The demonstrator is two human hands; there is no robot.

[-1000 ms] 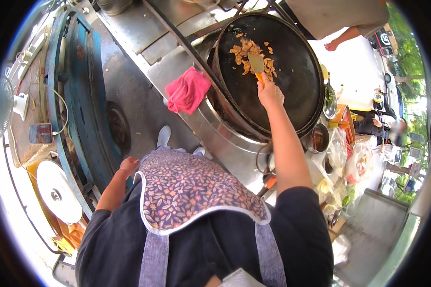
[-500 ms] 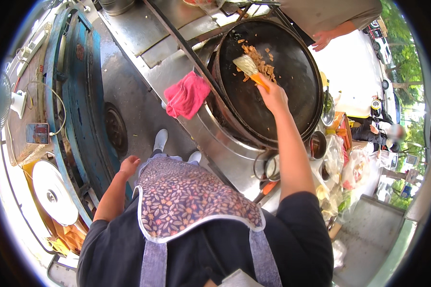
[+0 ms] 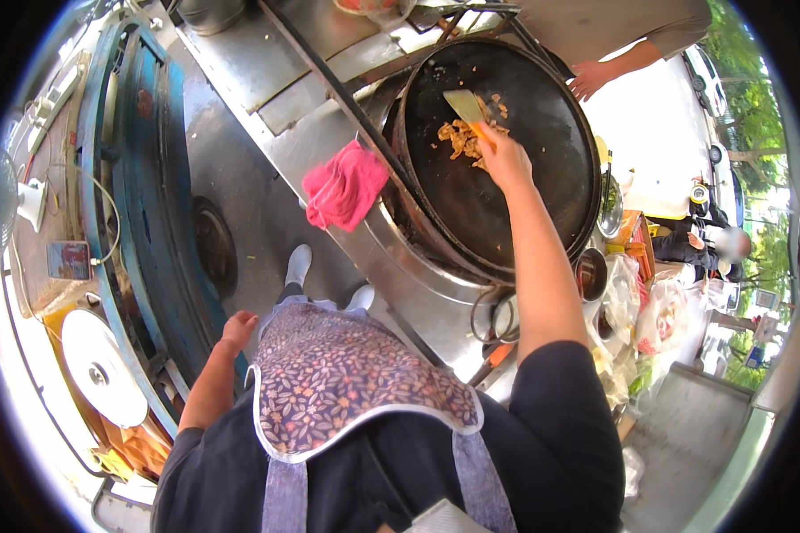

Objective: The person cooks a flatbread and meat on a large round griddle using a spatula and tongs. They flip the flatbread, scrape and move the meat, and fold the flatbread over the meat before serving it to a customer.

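Note:
My right hand (image 3: 507,162) is closed round the orange handle of a wide-bladed scraper (image 3: 463,104). Its pale flat blade lies over the large round black griddle pan (image 3: 507,218), at the upper edge of a small heap of browned meat pieces (image 3: 460,139). A few loose bits are scattered around the heap. Away from the pan, at the left of my floral apron (image 3: 356,373), my left hand (image 3: 238,329) hangs with loosely bent fingers and nothing visible in it.
A pink cloth (image 3: 345,186) hangs over a bar left of the pan. A co-worker's hand (image 3: 587,80) is beyond the pan's upper right. Bowls (image 3: 590,274) and plastic bags (image 3: 662,315) crowd the right side. A blue metal frame (image 3: 151,204) stands left.
The scraper has shifted up and slightly right, its blade now turned at the heap's upper edge. The meat is gathered lower and further left. My left hand has dropped slightly.

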